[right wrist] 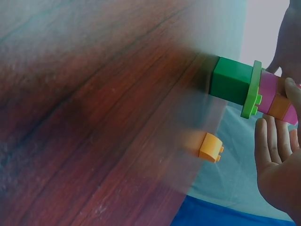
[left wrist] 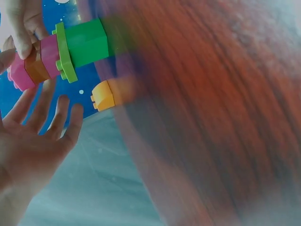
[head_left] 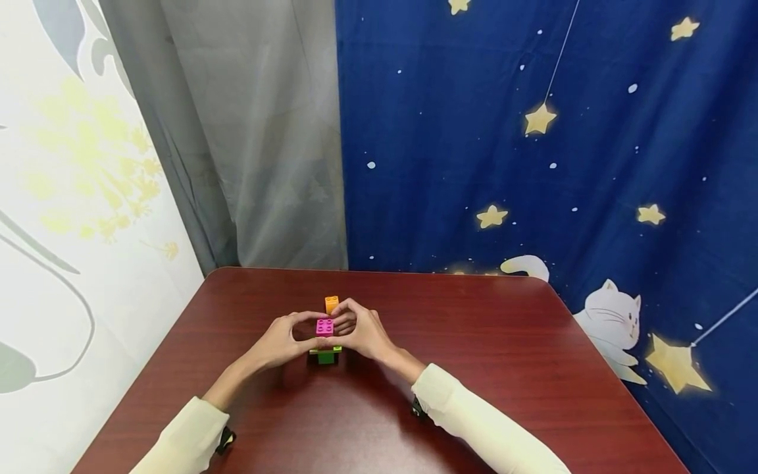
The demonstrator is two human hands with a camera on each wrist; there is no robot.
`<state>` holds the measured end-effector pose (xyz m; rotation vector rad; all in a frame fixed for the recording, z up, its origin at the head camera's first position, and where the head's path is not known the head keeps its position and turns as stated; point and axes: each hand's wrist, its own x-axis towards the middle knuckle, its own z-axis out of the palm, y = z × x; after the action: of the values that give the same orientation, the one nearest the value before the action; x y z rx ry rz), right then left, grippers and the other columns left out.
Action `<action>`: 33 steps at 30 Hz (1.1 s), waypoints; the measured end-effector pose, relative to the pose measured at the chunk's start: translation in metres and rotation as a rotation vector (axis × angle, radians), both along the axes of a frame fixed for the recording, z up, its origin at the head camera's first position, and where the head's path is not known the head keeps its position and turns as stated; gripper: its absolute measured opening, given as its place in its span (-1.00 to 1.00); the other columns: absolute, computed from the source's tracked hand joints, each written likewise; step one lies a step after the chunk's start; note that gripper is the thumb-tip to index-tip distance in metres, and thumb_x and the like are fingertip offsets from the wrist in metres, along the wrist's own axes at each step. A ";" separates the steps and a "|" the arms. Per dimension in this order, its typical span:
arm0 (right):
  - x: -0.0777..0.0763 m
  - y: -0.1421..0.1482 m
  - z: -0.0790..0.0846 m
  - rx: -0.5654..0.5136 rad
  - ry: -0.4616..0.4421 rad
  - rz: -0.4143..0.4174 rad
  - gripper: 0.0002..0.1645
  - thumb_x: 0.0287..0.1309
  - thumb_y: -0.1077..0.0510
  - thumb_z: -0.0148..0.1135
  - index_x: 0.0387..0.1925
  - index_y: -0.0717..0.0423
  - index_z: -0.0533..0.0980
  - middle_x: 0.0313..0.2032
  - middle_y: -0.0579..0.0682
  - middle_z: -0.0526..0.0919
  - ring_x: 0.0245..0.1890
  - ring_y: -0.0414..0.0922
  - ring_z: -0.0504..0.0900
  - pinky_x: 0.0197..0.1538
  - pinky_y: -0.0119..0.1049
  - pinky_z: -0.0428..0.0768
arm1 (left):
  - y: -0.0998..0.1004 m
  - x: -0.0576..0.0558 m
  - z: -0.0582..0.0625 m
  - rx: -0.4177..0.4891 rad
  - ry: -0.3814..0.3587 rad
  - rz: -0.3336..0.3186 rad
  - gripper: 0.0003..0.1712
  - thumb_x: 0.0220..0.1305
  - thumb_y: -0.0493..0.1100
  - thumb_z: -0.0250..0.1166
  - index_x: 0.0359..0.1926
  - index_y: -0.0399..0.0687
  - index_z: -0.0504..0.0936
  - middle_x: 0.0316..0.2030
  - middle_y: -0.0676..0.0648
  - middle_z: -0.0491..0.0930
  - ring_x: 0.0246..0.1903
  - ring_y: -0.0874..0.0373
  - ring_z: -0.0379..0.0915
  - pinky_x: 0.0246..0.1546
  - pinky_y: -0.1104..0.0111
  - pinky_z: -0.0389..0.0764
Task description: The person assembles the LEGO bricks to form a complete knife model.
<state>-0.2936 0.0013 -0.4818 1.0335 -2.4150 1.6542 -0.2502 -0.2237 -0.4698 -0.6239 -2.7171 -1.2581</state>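
Note:
A tower of toy building bricks stands on the table between both hands. Lowest is a green brick (left wrist: 87, 42), then a lime plate (left wrist: 65, 52) wider than it, a pink brick (right wrist: 268, 89), an orange brick (left wrist: 36, 65), and a studded pink brick (head_left: 325, 326) on top. My left hand (head_left: 278, 339) reaches around from the left, thumb in front and index finger behind, pinching the upper bricks. From the right, my right hand (head_left: 364, 332) pinches the same part, its thumb against the orange layer. The other fingers of both hands spread loosely.
Behind the tower a separate yellow-orange brick (head_left: 331, 303) with a curved side stands on the red-brown wooden table (head_left: 474, 368). A grey curtain (head_left: 278, 164) and a blue starry curtain (head_left: 438, 145) hang past the far edge.

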 end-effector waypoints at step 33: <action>-0.024 0.030 -0.004 0.102 -0.017 0.037 -0.46 0.07 0.21 0.62 0.09 0.24 0.64 -0.07 0.17 0.79 -0.12 0.06 0.79 -0.04 -0.18 0.73 | 0.002 -0.004 0.000 0.011 0.089 -0.003 -0.52 0.17 0.09 0.58 0.07 0.03 0.76 -0.13 0.04 0.73 -0.33 0.15 0.66 -0.29 0.33 0.67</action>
<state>-0.3181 0.0316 -0.4856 1.0882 -2.5308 1.5716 -0.2547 -0.2217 -0.4696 -0.6661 -2.6367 -1.2139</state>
